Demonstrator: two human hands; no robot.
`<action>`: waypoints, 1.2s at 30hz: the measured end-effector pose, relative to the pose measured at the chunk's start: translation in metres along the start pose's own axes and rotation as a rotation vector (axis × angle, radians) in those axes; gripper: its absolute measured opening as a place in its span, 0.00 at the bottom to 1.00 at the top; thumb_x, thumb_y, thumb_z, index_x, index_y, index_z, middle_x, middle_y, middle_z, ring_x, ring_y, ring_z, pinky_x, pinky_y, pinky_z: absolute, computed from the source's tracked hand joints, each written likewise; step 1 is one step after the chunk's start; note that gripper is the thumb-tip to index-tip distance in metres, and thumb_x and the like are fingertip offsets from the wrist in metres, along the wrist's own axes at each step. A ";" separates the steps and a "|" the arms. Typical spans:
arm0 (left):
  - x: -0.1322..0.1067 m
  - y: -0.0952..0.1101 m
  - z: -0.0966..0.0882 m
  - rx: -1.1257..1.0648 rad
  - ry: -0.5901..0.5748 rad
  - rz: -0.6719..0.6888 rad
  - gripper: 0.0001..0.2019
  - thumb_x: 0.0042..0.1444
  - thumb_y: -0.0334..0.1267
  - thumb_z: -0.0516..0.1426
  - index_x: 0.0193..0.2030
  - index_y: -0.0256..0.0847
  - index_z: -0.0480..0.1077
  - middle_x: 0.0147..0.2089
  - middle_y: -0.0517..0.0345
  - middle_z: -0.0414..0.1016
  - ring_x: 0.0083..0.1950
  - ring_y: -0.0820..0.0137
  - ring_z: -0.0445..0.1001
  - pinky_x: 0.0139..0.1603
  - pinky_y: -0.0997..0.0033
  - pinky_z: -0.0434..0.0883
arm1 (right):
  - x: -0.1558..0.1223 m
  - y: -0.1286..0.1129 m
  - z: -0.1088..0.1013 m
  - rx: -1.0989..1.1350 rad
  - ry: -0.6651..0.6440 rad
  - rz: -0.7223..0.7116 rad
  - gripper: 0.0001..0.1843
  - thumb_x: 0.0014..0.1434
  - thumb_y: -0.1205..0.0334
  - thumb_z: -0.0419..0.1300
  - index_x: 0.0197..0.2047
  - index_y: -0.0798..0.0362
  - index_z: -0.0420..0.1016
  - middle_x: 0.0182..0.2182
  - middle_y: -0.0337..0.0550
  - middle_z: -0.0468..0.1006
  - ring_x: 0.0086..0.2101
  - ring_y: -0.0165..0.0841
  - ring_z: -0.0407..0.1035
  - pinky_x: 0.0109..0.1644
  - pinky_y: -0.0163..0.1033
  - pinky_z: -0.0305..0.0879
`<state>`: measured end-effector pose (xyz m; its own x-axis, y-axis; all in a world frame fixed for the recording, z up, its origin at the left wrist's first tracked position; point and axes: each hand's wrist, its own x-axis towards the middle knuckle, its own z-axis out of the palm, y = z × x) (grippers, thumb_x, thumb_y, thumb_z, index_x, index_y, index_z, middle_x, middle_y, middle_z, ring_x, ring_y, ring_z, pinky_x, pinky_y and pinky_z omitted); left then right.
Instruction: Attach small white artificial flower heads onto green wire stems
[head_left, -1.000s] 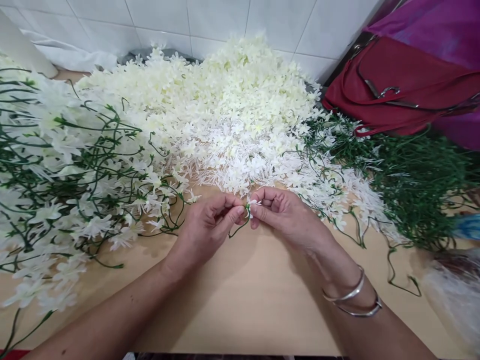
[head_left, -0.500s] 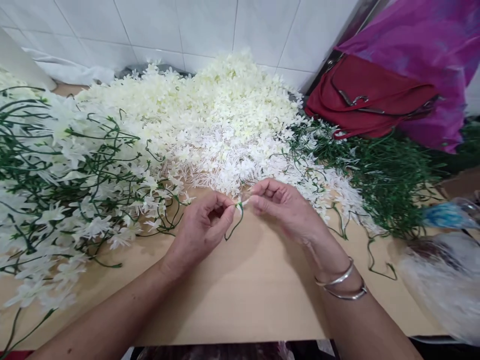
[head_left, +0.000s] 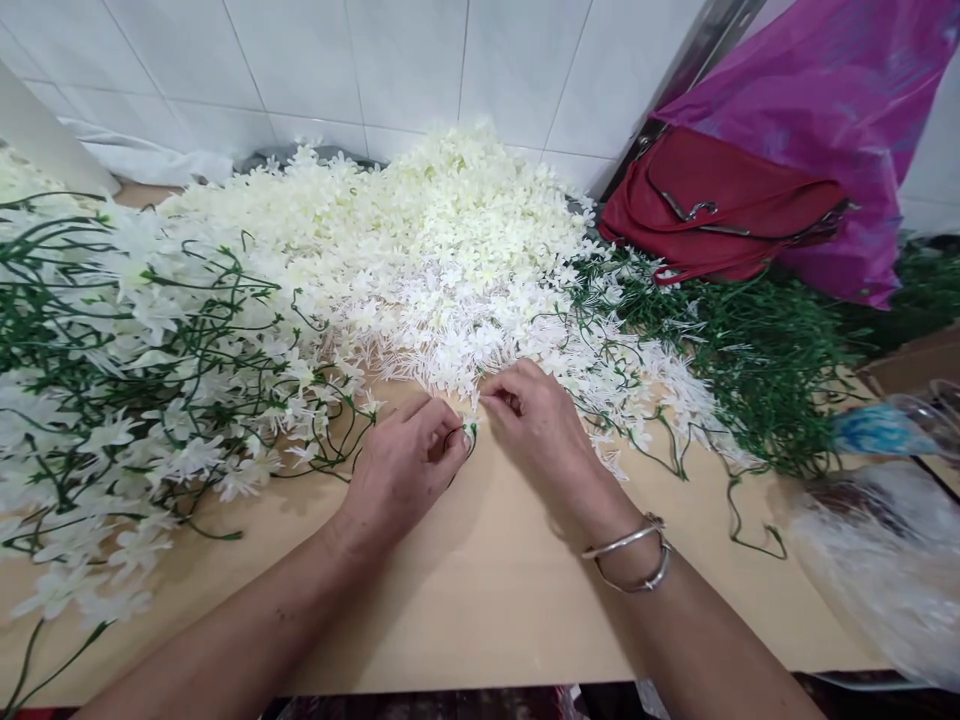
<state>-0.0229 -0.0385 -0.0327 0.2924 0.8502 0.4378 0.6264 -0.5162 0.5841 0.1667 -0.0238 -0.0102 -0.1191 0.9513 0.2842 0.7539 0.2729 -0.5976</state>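
Observation:
My left hand is closed in a pinch around a thin green artificial flower stem, whose end curls out past the fingertips with a bit of white at its top. Just to the right, my right hand has thumb and forefinger pressed together at the near edge of the loose white flower pieces. Thin white strands lie at those fingertips; whether one is between them I cannot make out. Two silver bangles circle my right wrist.
Finished-looking white flowers on green stems are heaped at the left. Cream petals pile up against the tiled wall. Green stems lie at the right, near a red bag, a purple plastic bag and clear plastic.
My right hand has moved slightly left and away from the stem, to the edge of the white pieces. My left hand keeps its pinch on the stem, now turned a little.

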 end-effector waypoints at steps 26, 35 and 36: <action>0.004 0.004 -0.015 -0.514 0.005 -0.290 0.09 0.69 0.43 0.59 0.50 0.42 0.77 0.36 0.58 0.77 0.36 0.70 0.74 0.40 0.71 0.71 | 0.001 0.004 -0.013 0.297 0.268 0.108 0.01 0.61 0.65 0.62 0.36 0.50 0.76 0.34 0.41 0.81 0.35 0.35 0.73 0.44 0.41 0.71; 0.007 0.007 -0.014 -0.233 -0.082 0.030 0.12 0.69 0.31 0.54 0.50 0.42 0.80 0.36 0.58 0.75 0.32 0.74 0.71 0.33 0.74 0.67 | 0.004 0.019 -0.028 0.349 0.514 0.094 0.04 0.64 0.63 0.63 0.42 0.48 0.73 0.38 0.43 0.78 0.41 0.37 0.75 0.50 0.44 0.73; 0.007 0.008 -0.014 -0.207 -0.082 0.055 0.13 0.69 0.30 0.54 0.51 0.41 0.80 0.35 0.59 0.74 0.30 0.75 0.70 0.32 0.75 0.66 | 0.004 0.019 -0.030 0.334 0.525 0.089 0.05 0.64 0.64 0.63 0.44 0.48 0.73 0.39 0.43 0.78 0.41 0.37 0.75 0.49 0.43 0.73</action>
<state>-0.0258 -0.0377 -0.0156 0.3852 0.8214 0.4207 0.4491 -0.5651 0.6921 0.2003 -0.0190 0.0023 0.3319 0.7987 0.5020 0.4935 0.3066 -0.8139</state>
